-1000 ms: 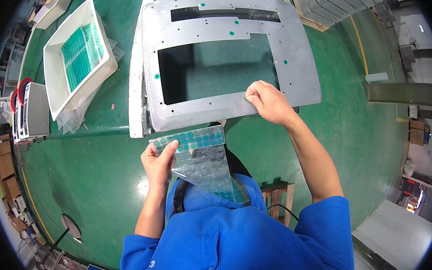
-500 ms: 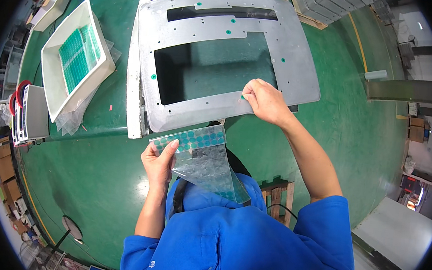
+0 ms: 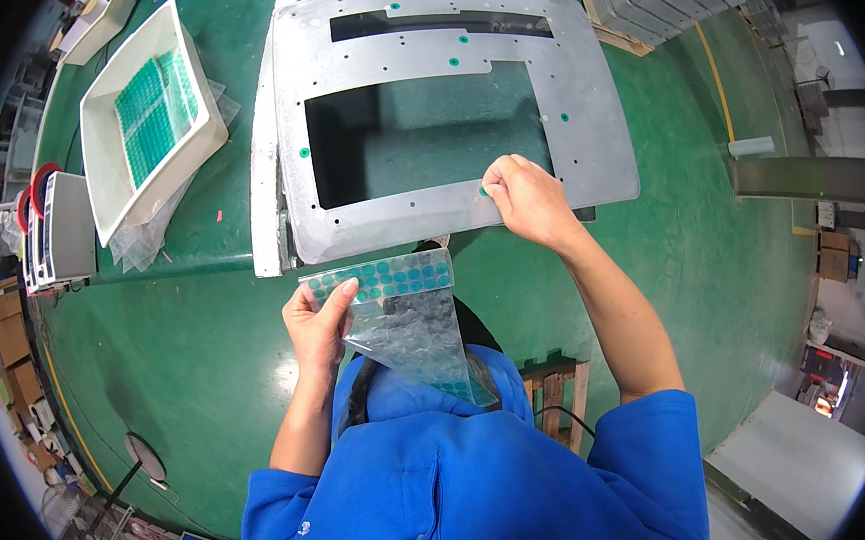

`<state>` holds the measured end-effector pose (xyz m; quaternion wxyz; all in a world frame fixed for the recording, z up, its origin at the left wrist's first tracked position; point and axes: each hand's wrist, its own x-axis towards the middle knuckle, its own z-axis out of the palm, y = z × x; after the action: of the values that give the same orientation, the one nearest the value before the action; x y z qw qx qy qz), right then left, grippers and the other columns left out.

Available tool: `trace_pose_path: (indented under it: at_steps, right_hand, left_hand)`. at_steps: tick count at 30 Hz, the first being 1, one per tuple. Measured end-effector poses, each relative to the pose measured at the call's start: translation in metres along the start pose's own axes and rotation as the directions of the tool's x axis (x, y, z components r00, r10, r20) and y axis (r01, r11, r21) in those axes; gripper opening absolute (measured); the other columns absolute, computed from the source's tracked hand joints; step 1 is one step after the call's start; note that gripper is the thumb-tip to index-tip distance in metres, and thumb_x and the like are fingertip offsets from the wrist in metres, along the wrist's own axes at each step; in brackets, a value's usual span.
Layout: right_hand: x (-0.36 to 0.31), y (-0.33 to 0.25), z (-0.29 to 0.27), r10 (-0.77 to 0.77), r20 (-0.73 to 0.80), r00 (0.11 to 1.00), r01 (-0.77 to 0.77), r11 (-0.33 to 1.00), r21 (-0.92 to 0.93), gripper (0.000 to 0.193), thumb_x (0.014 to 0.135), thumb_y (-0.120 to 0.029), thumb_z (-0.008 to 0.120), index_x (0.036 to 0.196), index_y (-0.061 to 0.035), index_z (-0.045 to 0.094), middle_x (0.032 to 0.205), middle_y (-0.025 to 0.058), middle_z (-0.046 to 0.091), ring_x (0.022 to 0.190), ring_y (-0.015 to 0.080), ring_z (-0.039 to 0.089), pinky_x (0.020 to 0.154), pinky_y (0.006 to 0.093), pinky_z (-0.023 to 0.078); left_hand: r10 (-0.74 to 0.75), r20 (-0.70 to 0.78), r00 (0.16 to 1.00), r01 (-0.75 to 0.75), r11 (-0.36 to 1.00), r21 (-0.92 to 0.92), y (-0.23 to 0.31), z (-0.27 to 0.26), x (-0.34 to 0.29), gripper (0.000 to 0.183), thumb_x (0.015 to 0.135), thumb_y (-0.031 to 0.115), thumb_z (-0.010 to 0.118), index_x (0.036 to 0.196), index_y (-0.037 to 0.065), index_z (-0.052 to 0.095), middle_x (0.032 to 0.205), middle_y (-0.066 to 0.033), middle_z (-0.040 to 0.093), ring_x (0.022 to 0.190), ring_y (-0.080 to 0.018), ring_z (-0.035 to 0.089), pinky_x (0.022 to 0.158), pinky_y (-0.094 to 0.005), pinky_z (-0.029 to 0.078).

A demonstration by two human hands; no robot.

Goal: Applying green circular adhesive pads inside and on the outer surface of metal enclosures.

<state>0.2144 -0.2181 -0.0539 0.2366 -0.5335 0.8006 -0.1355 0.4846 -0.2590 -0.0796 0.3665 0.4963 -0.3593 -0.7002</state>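
Note:
My left hand [image 3: 316, 322] is closed on a clear plastic sheet of green dot stickers [image 3: 392, 279], thumb on top. The sheet's folded upper strip carries rows of round dots, and its see-through lower part hangs toward my lap. My right hand [image 3: 530, 199] is closed, fingertips at the near edge of a grey metal panel [image 3: 360, 235]. A single green dot sticker [image 3: 483, 191] shows right at those fingertips; whether it is stuck down there I cannot tell. The panel has a large opening, a narrow slot and small holes, several of them covered by green dots.
Left of the panel, a white tray [image 3: 216, 135] with more green sticker sheets stands on a green work surface [image 3: 226, 210], plastic film beneath it. A grey device [image 3: 70, 225] with red rings sits beside it. Wooden pallet pieces [image 3: 554, 394] stand low behind my right arm.
The view has shifted very slightly. My right hand stays at the same spot on the panel with barely any movement, and my left hand still holds the sticker sheet.

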Motion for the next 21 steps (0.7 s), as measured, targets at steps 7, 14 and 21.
trace_pose_path:
  at_steps: [7,14,21]
  right_hand:
    - [-0.002,0.005,0.008,-0.045,-0.108,0.993,0.046,0.999,0.009,0.01,0.078,-0.014,0.053,0.082,-0.0049,0.052,0.078,0.0089,0.053,0.073,0.0249,0.054,0.064,0.0361,0.043]
    - [0.01,0.018,0.0,0.008,-0.053,0.999,0.003,0.979,0.206,0.019,0.071,-0.022,0.064,0.084,-0.0083,0.059,0.086,0.0064,0.056,0.08,0.023,0.055,0.067,0.034,0.044]
    - [0.042,0.039,-0.009,-0.04,0.306,0.951,-0.11,0.882,0.458,0.019,0.066,-0.02,0.069,0.078,-0.0048,0.066,0.073,0.0074,0.061,0.07,0.0171,0.056,0.068,0.0292,0.043]
  left_hand:
    - [0.009,0.005,1.0,-0.01,1.0,0.028,0.0,-0.001,0.0,0.013,0.07,0.004,0.07,0.074,0.001,0.058,0.064,-0.0026,0.058,0.039,-0.0037,0.04,0.033,-0.0178,0.027]
    - [0.015,-0.008,1.0,-0.015,1.0,-0.016,0.0,-0.004,-0.001,0.013,0.07,0.002,0.069,0.075,0.001,0.058,0.063,-0.0028,0.057,0.039,-0.0039,0.04,0.033,-0.0181,0.028]
    - [0.044,-0.078,0.996,-0.043,0.999,0.005,0.007,-0.015,-0.004,0.014,0.069,0.003,0.07,0.073,0.003,0.056,0.061,-0.0014,0.055,0.04,-0.0036,0.039,0.034,-0.0177,0.028]
